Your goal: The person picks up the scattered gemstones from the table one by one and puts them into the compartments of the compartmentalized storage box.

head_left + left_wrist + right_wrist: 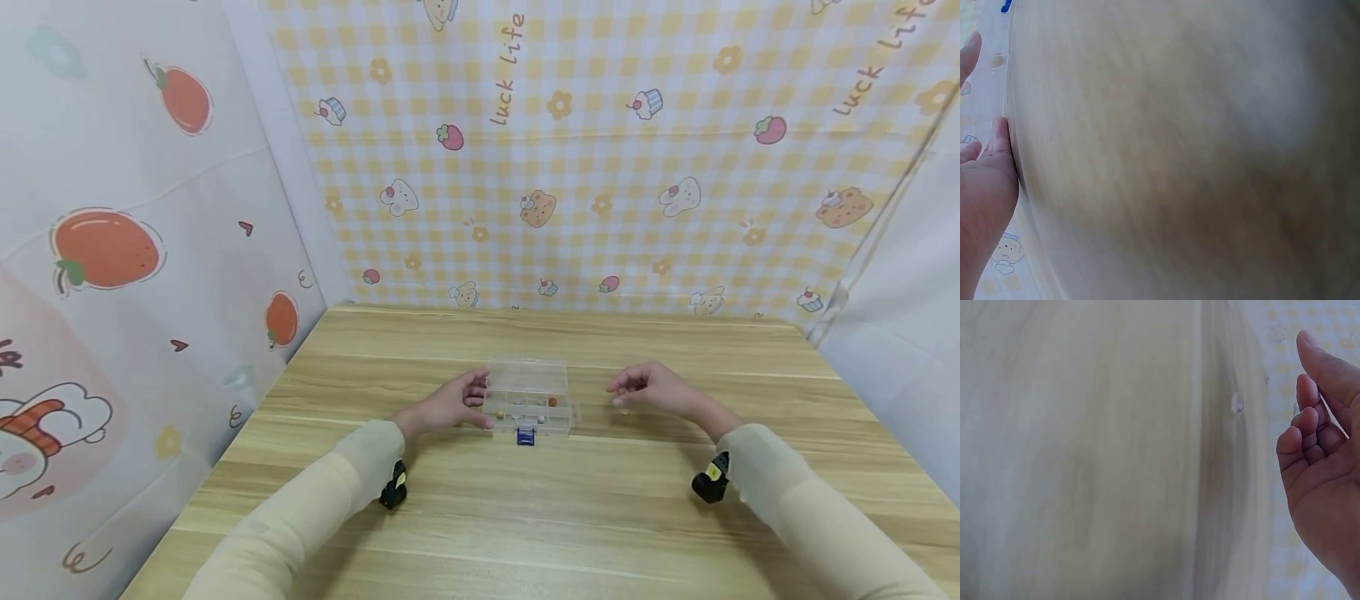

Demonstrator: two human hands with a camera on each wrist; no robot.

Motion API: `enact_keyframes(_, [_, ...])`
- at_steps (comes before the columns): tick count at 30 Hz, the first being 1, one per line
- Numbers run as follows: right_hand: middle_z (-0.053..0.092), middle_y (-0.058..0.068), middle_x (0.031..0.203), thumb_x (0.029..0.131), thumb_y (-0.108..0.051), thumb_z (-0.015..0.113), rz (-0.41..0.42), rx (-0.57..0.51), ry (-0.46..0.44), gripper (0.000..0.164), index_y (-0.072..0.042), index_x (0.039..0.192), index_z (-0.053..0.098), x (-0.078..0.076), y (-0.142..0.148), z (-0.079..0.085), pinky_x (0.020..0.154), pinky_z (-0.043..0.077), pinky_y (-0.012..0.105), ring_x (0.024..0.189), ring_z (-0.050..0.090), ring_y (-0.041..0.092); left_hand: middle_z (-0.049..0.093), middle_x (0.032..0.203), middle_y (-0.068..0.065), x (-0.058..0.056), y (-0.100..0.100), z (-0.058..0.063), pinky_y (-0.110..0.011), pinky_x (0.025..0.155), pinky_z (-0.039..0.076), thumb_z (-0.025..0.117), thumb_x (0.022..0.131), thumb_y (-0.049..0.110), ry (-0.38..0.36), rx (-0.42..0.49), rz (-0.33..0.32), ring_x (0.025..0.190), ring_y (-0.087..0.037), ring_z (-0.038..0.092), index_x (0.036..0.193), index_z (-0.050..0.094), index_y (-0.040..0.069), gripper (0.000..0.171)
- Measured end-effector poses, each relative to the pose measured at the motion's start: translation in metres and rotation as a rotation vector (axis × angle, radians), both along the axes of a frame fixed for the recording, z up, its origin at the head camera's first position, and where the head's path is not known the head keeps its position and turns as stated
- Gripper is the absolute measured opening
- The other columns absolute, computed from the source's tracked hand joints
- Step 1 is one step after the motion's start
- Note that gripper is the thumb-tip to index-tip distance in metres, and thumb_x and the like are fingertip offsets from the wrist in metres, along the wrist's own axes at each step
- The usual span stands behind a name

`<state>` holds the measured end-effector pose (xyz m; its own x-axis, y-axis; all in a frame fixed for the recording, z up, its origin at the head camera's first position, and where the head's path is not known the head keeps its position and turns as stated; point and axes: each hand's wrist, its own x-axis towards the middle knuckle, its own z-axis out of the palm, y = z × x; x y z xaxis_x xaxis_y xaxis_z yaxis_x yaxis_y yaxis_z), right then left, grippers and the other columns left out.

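A clear plastic compartment box (531, 377) lies on the table with its lid raised at the back and a blue latch (526, 437) at the front. Small pieces sit in its compartments, among them an orange-red bead (552, 402) and a yellowish one (500, 414). Beside the box's left side is my left hand (447, 404), thumb at the front corner and relaxed fingers farther back, spread apart. My right hand (652, 390) hovers over the table to the right, fingers loosely bent. Near its thumb lies a small clear piece (1237, 402) on the wood.
The wood-grain table (525, 517) reaches back to a checked, printed cloth (570, 167). Another printed cloth (150, 333) hangs at the left, and a pale one (907, 275) at the right. Each wrist wears a black camera (710, 479).
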<state>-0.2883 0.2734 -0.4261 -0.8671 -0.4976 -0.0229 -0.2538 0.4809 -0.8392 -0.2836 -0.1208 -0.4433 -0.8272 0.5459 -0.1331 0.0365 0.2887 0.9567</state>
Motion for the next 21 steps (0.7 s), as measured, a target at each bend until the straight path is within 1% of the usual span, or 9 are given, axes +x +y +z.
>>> enact_keyframes(6, [0.066, 0.008, 0.091, 0.085, -0.015, 0.075, -0.014, 0.057, 0.025, 0.025, 0.002, 0.104, 0.070, 0.001, 0.008, -0.004, 0.061, 0.047, 0.024, 0.075, 0.052, 0.017, 0.035, 0.149, -0.017, 0.001, 0.000, 0.001, -0.038, 0.110, 0.036, 0.080, 0.079, 0.002, 0.002, -0.002, -0.002, 0.133, -0.032, 0.039, 0.154, 0.019, 0.002, 0.096])
enact_keyframes(9, [0.067, 0.007, 0.094, 0.086, -0.015, 0.075, -0.008, 0.057, -0.003, 0.025, 0.001, 0.104, 0.070, 0.001, 0.012, -0.006, 0.066, 0.050, 0.025, 0.081, 0.056, 0.018, 0.036, 0.149, -0.016, 0.001, 0.000, 0.000, -0.038, 0.110, 0.036, 0.080, 0.079, 0.002, 0.003, -0.004, -0.002, 0.133, -0.031, 0.039, 0.154, 0.019, 0.002, 0.096])
enact_keyframes(12, [0.066, 0.009, 0.094, 0.086, -0.014, 0.075, 0.008, 0.044, -0.047, 0.025, 0.003, 0.105, 0.069, 0.000, 0.014, -0.009, 0.069, 0.051, 0.025, 0.085, 0.057, 0.019, 0.036, 0.148, -0.016, 0.000, 0.001, 0.000, -0.037, 0.110, 0.036, 0.080, 0.079, 0.001, 0.003, -0.004, 0.002, 0.132, -0.031, 0.040, 0.154, 0.019, 0.002, 0.096])
enact_keyframes(16, [0.062, 0.010, 0.092, 0.087, -0.013, 0.074, 0.018, 0.037, -0.082, 0.027, 0.004, 0.106, 0.068, 0.000, 0.016, -0.012, 0.066, 0.049, 0.025, 0.082, 0.053, 0.018, 0.037, 0.148, -0.016, 0.001, 0.001, 0.000, -0.037, 0.110, 0.036, 0.080, 0.078, 0.001, 0.004, -0.006, 0.010, 0.132, -0.031, 0.040, 0.153, 0.020, 0.002, 0.097])
enact_keyframes(21, [0.061, 0.010, 0.090, 0.087, -0.012, 0.074, 0.029, 0.031, -0.085, 0.026, 0.004, 0.106, 0.068, 0.000, 0.016, -0.013, 0.062, 0.046, 0.024, 0.078, 0.051, 0.016, 0.037, 0.148, -0.016, 0.000, 0.002, 0.001, -0.037, 0.110, 0.036, 0.080, 0.078, 0.001, 0.000, -0.008, 0.012, 0.132, -0.031, 0.040, 0.153, 0.020, 0.002, 0.097])
